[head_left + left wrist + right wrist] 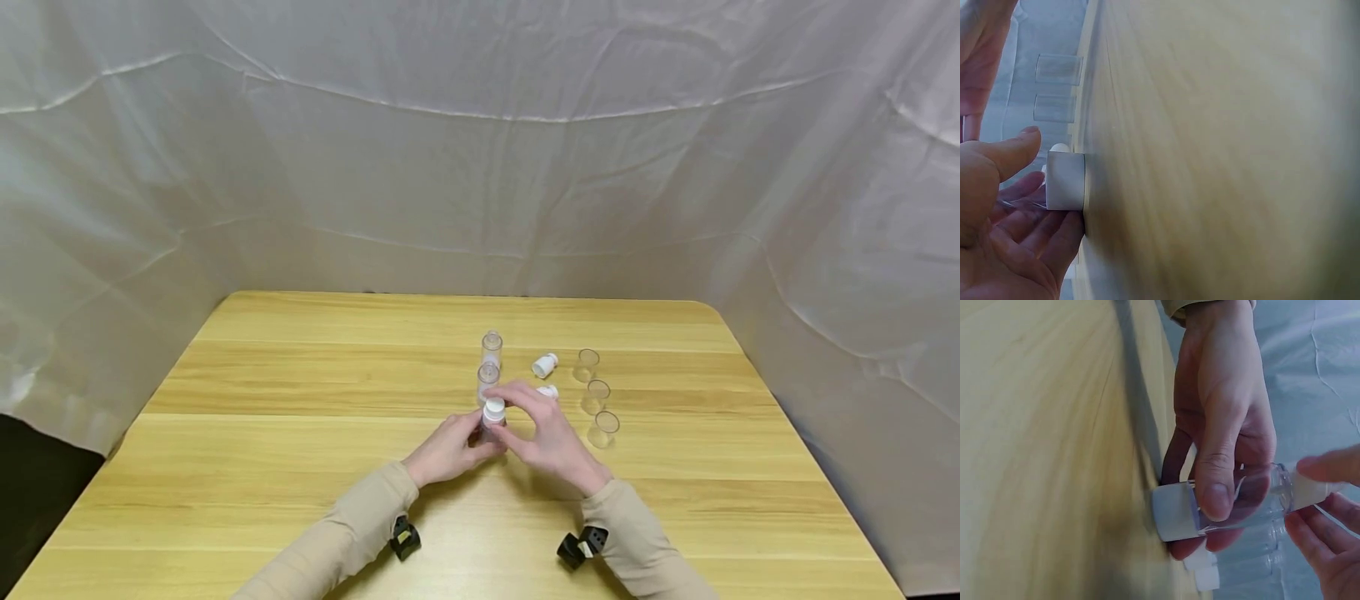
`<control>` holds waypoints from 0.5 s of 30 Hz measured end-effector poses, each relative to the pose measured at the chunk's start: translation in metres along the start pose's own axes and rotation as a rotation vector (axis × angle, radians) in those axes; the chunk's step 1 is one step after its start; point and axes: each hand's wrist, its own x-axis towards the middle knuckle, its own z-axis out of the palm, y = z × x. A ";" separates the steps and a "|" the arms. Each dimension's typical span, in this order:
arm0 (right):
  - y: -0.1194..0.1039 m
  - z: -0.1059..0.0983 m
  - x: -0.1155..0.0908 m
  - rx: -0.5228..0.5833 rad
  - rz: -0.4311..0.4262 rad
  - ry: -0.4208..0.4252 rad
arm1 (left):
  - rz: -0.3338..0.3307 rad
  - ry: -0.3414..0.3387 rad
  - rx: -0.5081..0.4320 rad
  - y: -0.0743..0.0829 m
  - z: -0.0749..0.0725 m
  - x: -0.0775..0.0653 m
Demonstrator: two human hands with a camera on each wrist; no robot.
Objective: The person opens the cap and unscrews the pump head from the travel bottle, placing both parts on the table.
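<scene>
A clear cylindrical bottle [1252, 512] with a white base [1176, 511] stands upright in front of me. My left hand [448, 450] grips its body low down, thumb on one side and fingers on the other. At its mouth is a white top piece [494, 408], which my right hand [553, 437] pinches between thumb and fingers. In the left wrist view, the base [1065, 181] shows close to the wooden table, while the top is hidden. Whether the top piece is fully seated cannot be told.
Two more clear bottles, a nearer one [488, 377] and a farther one [491, 346], stand behind. Right of them lie two white pieces, one farther [545, 365] and one nearer [549, 391]. Three clear cups [588, 367] line up at the right on the wooden table [300, 375].
</scene>
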 end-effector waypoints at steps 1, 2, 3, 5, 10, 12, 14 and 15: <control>-0.001 0.000 -0.001 -0.010 0.014 -0.004 | 0.000 -0.002 0.001 0.000 0.000 0.000; -0.001 0.000 -0.001 -0.018 0.022 0.001 | -0.001 -0.004 0.000 0.000 0.000 0.000; -0.002 0.000 -0.001 -0.022 0.029 0.010 | -0.002 -0.007 -0.002 0.000 0.000 0.000; -0.002 0.001 -0.001 -0.032 0.033 0.037 | -0.002 -0.011 -0.010 0.001 0.000 0.000; -0.003 0.003 0.000 -0.031 0.039 0.048 | -0.004 -0.008 -0.014 0.000 0.000 0.000; -0.003 0.002 0.000 -0.020 0.055 0.024 | -0.002 -0.005 -0.010 0.000 0.000 0.000; -0.004 0.002 -0.001 -0.007 0.069 -0.004 | 0.003 0.000 -0.003 -0.001 0.000 0.000; -0.005 0.001 -0.001 -0.005 0.077 -0.014 | 0.005 0.002 0.000 -0.001 0.000 0.000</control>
